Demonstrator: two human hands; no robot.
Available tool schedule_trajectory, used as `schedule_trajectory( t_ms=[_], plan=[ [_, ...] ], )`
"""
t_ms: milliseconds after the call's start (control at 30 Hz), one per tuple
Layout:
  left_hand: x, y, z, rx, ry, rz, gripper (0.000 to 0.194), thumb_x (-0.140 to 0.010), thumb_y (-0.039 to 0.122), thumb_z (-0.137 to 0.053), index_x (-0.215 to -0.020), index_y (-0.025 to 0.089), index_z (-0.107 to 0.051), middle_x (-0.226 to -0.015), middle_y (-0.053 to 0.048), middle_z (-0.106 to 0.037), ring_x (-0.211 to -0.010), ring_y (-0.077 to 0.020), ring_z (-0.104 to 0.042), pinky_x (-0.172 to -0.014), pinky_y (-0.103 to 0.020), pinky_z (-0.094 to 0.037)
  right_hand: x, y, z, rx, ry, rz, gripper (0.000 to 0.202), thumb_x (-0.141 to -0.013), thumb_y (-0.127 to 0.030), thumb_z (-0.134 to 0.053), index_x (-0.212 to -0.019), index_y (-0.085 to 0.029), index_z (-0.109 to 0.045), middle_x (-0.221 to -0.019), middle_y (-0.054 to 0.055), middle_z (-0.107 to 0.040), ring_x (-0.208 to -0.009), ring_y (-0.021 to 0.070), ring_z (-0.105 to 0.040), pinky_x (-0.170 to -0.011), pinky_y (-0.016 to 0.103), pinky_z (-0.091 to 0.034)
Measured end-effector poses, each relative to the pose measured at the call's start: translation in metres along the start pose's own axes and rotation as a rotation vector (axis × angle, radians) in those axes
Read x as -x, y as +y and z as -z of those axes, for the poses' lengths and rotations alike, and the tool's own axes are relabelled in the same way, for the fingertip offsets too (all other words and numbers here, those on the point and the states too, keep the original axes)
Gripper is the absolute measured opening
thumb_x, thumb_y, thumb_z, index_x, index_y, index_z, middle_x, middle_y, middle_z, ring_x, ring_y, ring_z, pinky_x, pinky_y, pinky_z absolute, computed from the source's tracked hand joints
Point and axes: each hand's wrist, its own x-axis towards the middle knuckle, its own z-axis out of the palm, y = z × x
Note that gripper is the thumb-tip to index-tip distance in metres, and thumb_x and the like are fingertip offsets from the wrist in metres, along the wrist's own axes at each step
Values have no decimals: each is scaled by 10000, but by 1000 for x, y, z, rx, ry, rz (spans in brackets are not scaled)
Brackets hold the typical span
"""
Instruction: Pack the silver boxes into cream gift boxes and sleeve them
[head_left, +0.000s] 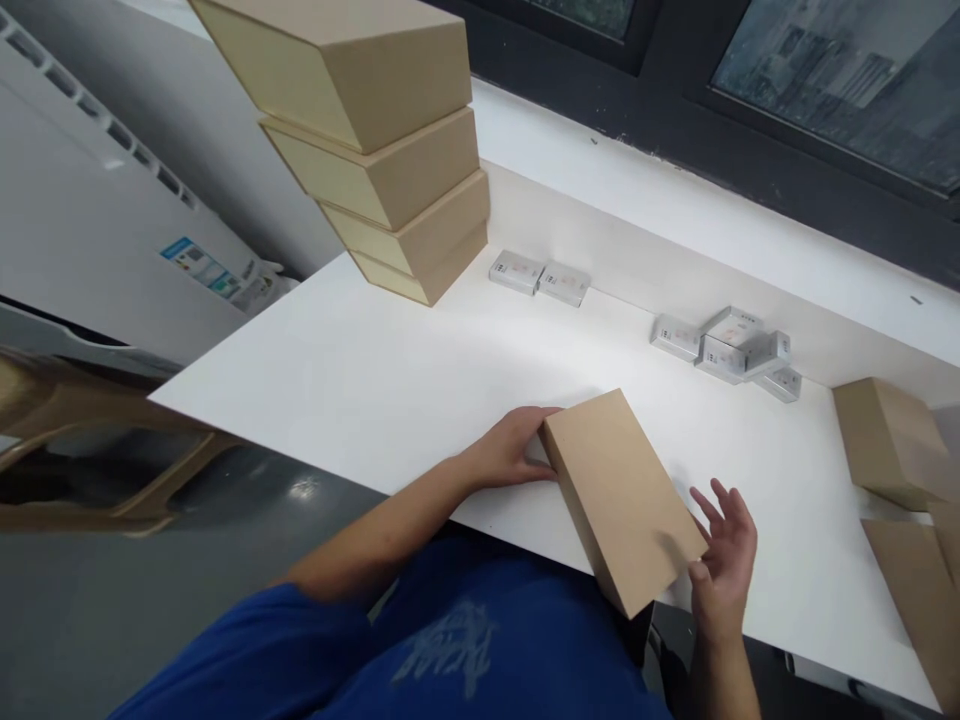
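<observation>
Cardboard box is off to the right of the tall stack and nearer the blue shirt, its near end reaching over the front edge of the white surface. Left hand has the end facing the stack gripped between thumb and fingers, I'd guess to steady it since it looks tilted. Right hand is loose, fingers spread, by a corner farther from the stack; can't tell if it's touching, maybe ready support. Small silver boxes sit right of the stack along the back wall, probably so they don't get bumped
</observation>
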Motion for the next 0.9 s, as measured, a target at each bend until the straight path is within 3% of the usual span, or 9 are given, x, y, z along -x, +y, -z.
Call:
schedule_trajectory(
  t_ms=[133,233,367,467,567,633,700,767,900],
  plan=[
    [6,2,-1,0,40,9,873,-830,596,-895,-1551,223,-572,-1528,-200,-672,-1430,-389,-636,-1236,-636,-473,35,14,-12,111,-72,53,1754,-480,-984,-855,-1742,-414,220,-1865,191,148,-1685,613,-175,-1155,908,-407],
    [7,3,-1,19,86,0,868,-813,606,-914,-1532,234,-602,-1490,-188,-697,-1388,-373,-663,-1208,-600,-510,52,15,-22,302,-129,118,2022,-325,-771,-1047,-1632,-394,449,-1778,138,427,-1703,611,89,-1161,949,-350],
    [6,-1,8,71,164,-46,901,-765,684,-925,-1497,227,-662,-1360,-180,-755,-1242,-341,-717,-1091,-528,-589,52,9,-37,375,-121,106,1854,-527,-611,-1026,-1649,-372,429,-1809,131,358,-1721,565,51,-1187,947,-321],
    [9,0,29,103,194,-98,828,-754,754,-899,-1389,242,-757,-1196,-159,-801,-1118,-308,-742,-1033,-512,-609,36,10,-36,289,-110,160,1779,-551,-685,-944,-1663,-365,407,-1841,126,268,-1724,554,-13,-1240,917,-269],
    [16,10,54,107,217,-160,671,-725,764,-915,-1197,293,-843,-1481,-187,-707,-1447,-369,-617,-1238,-603,-480,7,11,-24,71,-179,160,1673,-570,-892,-796,-1715,-371,308,-1879,134,61,-1706,536,-172,-1233,853,-351],
    [22,21,65,137,190,-165,775,-669,762,-951,-1296,329,-810,-1789,-153,-401,-1693,-417,-320,-1342,-649,-336,-14,4,-19,-48,-180,101,1609,-568,-996,-700,-1750,-392,209,-1872,133,-91,-1651,518,-327,-1194,810,-429],
    [29,30,67,221,75,-144,1211,-606,784,-972,-1652,377,-519,-1891,-118,-96,-1747,-429,-127,-1365,-648,-293,-32,-9,-21,-111,-151,63,1613,-506,-1060,-658,-1777,-410,94,-1851,128,-199,-1588,514,-428,-1191,784,-445],
    [37,36,63,334,-69,-105,1592,-589,805,-965,-1793,382,-14,-1893,-147,-8,-1742,-428,-146,-1367,-631,-299,-49,-26,-27,-147,-150,61,1611,-473,-1083,-626,-1790,-403,6,-1829,130,-264,-1536,516,-490,-1222,763,-424],
    [55,33,54,448,-154,14,1704,-657,813,-913,-1666,367,386,-1882,-190,-44,-1729,-436,-202,-1385,-662,-228,-77,-54,-40,-203,-288,79,1463,-592,-970,-649,-1789,-396,-35,-1824,120,-267,-1508,484,-533,-1249,720,-418]
  ],
)
